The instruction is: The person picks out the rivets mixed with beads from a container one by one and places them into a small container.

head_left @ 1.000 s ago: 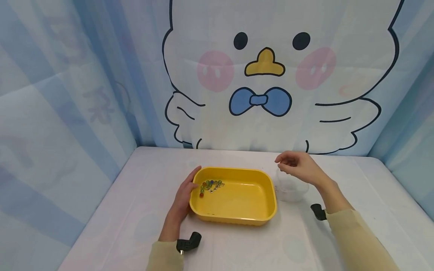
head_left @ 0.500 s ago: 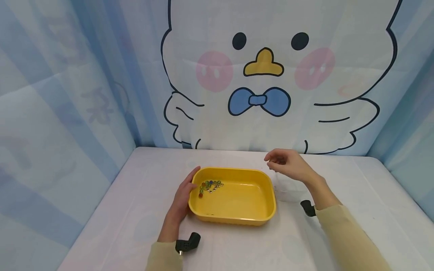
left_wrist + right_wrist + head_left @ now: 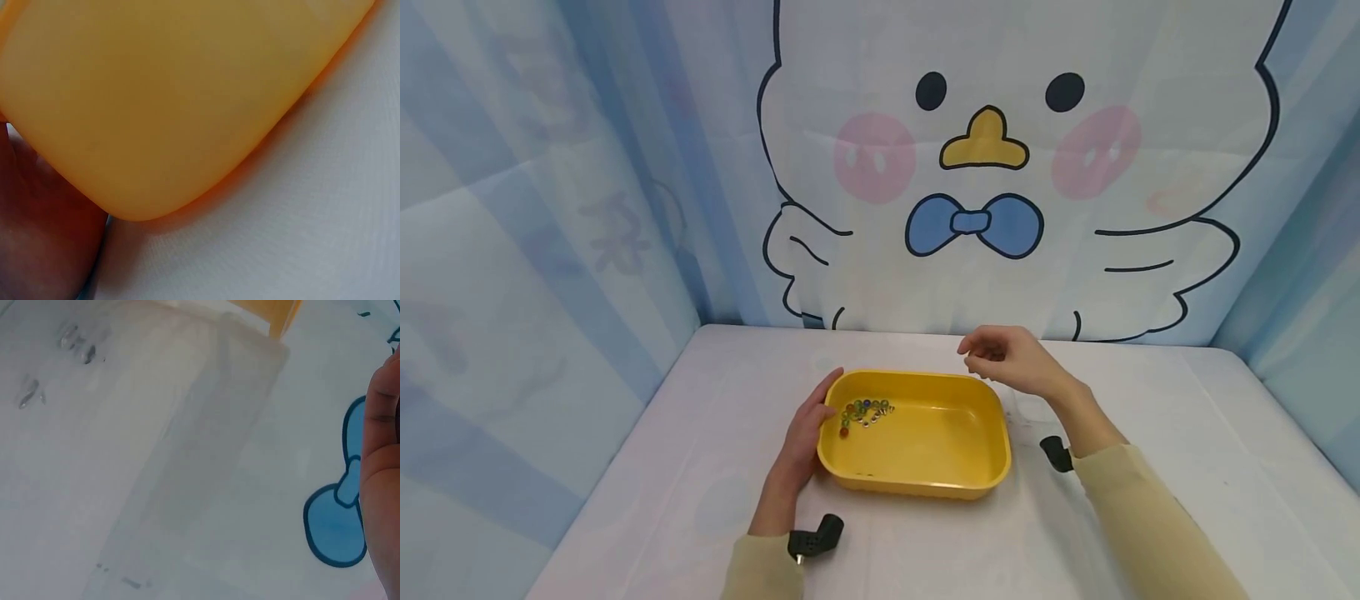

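A yellow plastic tray (image 3: 925, 442) stands on the table in the head view. My left hand (image 3: 803, 433) holds its left end, thumb at the rim and fingers along the outside. Coloured glass marbles (image 3: 860, 407) and small shiny bits (image 3: 867, 423) lie together in the tray's left part. Above the tray's back right corner hovers my right hand (image 3: 1011, 360), fingers bent toward the thumb; whether something small is between the fingertips cannot be made out. Below that hand, a clear container (image 3: 1026, 412) is faintly visible beside the tray, partly hidden.
The white-covered table (image 3: 700, 467) meets a printed curtain (image 3: 880, 275) at its back edge. In the right wrist view, several small shiny pieces (image 3: 87, 354) lie near the upper left. Each wrist wears a black camera (image 3: 816, 537).
My right hand has moved left, from above the clear container to the tray's back right corner. The left hand and tray stay put.
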Demonstrator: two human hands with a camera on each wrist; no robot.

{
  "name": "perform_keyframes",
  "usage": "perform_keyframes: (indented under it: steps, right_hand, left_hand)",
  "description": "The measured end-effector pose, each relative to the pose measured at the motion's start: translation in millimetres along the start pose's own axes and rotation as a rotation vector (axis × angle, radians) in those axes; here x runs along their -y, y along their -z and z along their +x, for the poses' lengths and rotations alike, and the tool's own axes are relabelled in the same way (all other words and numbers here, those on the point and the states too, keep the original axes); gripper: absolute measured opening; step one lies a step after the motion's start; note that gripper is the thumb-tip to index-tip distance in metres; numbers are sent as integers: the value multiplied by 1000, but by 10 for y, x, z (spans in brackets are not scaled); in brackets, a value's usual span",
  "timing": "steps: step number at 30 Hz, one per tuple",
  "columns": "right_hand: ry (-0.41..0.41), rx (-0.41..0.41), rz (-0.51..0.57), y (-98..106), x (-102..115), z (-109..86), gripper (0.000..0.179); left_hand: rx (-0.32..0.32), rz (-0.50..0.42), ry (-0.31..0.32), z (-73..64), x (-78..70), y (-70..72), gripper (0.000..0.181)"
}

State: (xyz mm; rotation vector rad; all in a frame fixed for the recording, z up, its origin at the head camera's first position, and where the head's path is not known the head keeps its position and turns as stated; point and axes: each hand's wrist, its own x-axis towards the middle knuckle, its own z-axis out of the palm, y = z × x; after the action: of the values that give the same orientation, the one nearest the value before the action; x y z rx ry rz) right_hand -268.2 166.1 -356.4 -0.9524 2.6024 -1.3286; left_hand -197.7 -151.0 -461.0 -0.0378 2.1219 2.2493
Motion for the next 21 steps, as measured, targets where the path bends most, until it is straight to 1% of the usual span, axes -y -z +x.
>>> perform_keyframes:
  steps: [8, 13, 21]
  right_hand:
    - [1, 27, 24, -109, 61, 87, 16]
    - [3, 43, 21, -196, 87, 168, 15]
    - [27, 70, 8, -305, 196, 253, 16]
  left_hand:
    - [0, 4, -5, -7, -5, 3, 68]
    - [9, -10, -4, -4, -5, -3, 68]
    - [5, -15, -1, 3, 4, -7, 67]
